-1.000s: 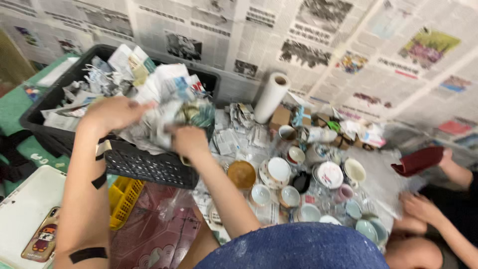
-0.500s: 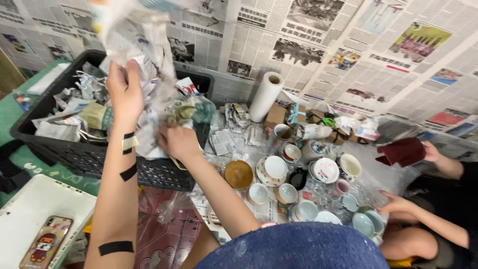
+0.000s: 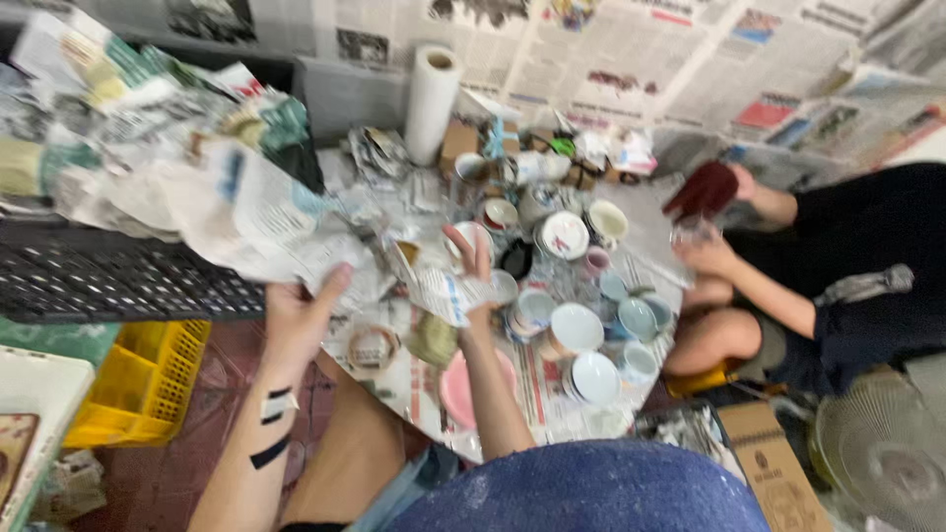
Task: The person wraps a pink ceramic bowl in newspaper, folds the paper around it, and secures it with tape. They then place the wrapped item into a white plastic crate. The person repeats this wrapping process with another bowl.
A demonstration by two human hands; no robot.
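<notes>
Newspaper sheet [image 3: 246, 212] now down from overhead, left hand [image 3: 301, 310] and right hand [image 3: 473, 258] both clamped on it above the crockery [image 3: 562, 325].

Stacked white and pastel ceramic bowls [image 3: 576, 330] crowded the newspaper-covered floor ahead, a black plastic mesh crate [image 3: 108, 281] walled the left, and a seated co-worker's arm [image 3: 759, 291] blocked the right.
</notes>
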